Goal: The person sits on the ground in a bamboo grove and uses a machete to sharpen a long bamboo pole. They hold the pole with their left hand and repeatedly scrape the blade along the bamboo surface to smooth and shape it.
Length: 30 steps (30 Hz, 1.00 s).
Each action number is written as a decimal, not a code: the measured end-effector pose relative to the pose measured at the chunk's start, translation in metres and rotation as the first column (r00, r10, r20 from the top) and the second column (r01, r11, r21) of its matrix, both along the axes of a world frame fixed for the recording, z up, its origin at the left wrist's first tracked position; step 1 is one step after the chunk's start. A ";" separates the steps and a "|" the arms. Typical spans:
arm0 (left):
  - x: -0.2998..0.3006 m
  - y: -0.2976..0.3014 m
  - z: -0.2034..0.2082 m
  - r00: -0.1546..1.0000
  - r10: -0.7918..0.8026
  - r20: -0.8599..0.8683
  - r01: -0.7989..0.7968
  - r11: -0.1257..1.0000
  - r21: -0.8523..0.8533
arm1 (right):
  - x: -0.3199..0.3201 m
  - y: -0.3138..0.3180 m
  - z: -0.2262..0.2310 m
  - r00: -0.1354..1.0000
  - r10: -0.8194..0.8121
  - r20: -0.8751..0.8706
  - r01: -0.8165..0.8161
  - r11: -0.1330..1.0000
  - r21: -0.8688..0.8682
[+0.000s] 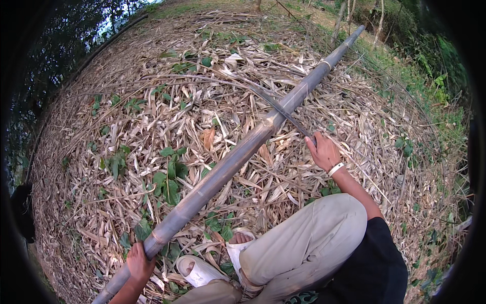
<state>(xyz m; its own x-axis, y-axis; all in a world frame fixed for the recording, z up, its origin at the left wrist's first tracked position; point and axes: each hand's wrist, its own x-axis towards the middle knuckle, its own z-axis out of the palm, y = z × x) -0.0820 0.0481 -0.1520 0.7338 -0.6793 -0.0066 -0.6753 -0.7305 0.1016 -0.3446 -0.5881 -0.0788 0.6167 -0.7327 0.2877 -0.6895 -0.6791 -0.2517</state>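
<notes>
A long, dark grey bamboo pole (217, 176) runs slantwise from the lower left to the far upper right, with pale rings at its joints. Toward its near end, my left hand (139, 264) is closed round it. My right hand (325, 153) grips a machete (268, 98), its handle mostly hidden by my fingers. The dark blade crosses the pole just beyond a joint where the surface looks pale and scraped. From this angle I cannot tell how deep the edge sits, if at all.
Dry bamboo leaves (126, 202) and thin twigs cover the sloping ground, with green leafy plants (169, 177) among them. My sandalled feet (200, 271) and bent knee (331, 218) are close beside the pole. Slender trunks (338, 25) stand near its far end.
</notes>
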 end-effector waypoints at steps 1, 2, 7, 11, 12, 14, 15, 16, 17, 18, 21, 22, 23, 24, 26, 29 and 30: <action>0.000 0.000 -0.002 1.000 -0.015 0.007 0.015 1.000 -0.011 | 0.000 -0.006 -0.001 1.000 -0.016 -0.012 0.016 1.000 0.010; -0.001 -0.001 0.000 1.000 -0.020 0.013 0.021 0.999 -0.039 | 0.004 -0.015 0.000 0.999 -0.021 -0.024 0.021 1.000 0.015; 0.005 -0.028 -0.009 0.999 -0.007 -0.053 0.005 1.000 -0.031 | -0.056 -0.152 -0.015 0.869 -0.487 0.086 0.490 0.872 -0.013; 0.009 -0.021 0.001 0.992 0.098 -0.086 -0.098 0.995 0.004 | -0.036 -0.073 -0.019 0.944 -0.294 0.147 0.298 0.954 -0.009; 0.010 -0.022 0.008 0.985 0.135 -0.103 -0.132 0.991 0.037 | -0.028 -0.040 -0.020 0.971 -0.190 0.145 0.193 0.981 -0.005; 0.015 -0.027 0.021 0.969 0.200 -0.143 -0.186 0.977 0.106 | -0.009 0.031 -0.010 0.997 0.026 0.080 -0.030 0.998 0.049; 0.018 -0.035 0.021 0.970 0.181 -0.164 -0.164 0.980 0.112 | -0.007 0.057 -0.009 0.986 0.155 0.058 -0.154 0.988 -0.017; 0.023 -0.038 0.025 0.970 0.173 -0.169 -0.152 0.980 0.127 | -0.001 0.078 -0.019 0.963 0.268 0.013 -0.267 0.962 -0.060; 0.026 -0.037 0.029 0.970 0.172 -0.171 -0.148 0.979 0.143 | 0.006 0.099 -0.025 0.927 0.376 -0.009 -0.375 0.922 -0.096; 0.028 -0.036 0.032 0.966 0.187 -0.180 -0.162 0.976 0.144 | 0.013 0.112 -0.027 0.876 0.482 -0.029 -0.482 0.867 -0.130; 0.020 -0.033 0.037 0.954 0.221 -0.201 -0.196 0.971 0.135 | 0.020 0.124 -0.026 0.841 0.539 -0.045 -0.536 0.820 -0.199; 0.017 -0.036 0.035 0.956 0.211 -0.202 -0.192 0.975 0.109 | 0.016 0.109 -0.035 0.873 0.487 -0.002 -0.480 0.860 -0.175; 0.014 -0.040 0.033 0.957 0.204 -0.205 -0.192 0.978 0.079 | 0.013 0.097 -0.034 0.942 0.335 0.004 -0.333 0.936 -0.118; 0.011 -0.041 0.034 0.961 0.184 -0.207 -0.179 0.983 0.041 | 0.011 0.085 -0.033 0.985 0.173 -0.001 -0.173 0.983 -0.062; 0.013 -0.042 0.023 0.971 0.147 -0.188 -0.153 0.988 -0.019 | 0.004 0.054 -0.031 0.997 -0.051 0.064 0.048 0.998 0.047; 0.015 -0.032 0.015 0.982 0.142 -0.120 -0.151 0.986 -0.069 | 0.002 0.056 -0.038 0.993 -0.065 0.096 0.055 0.994 0.097; 0.015 -0.028 0.013 0.985 0.143 -0.091 -0.151 0.985 -0.080 | 0.002 0.064 -0.042 0.995 -0.016 0.097 0.008 0.996 0.091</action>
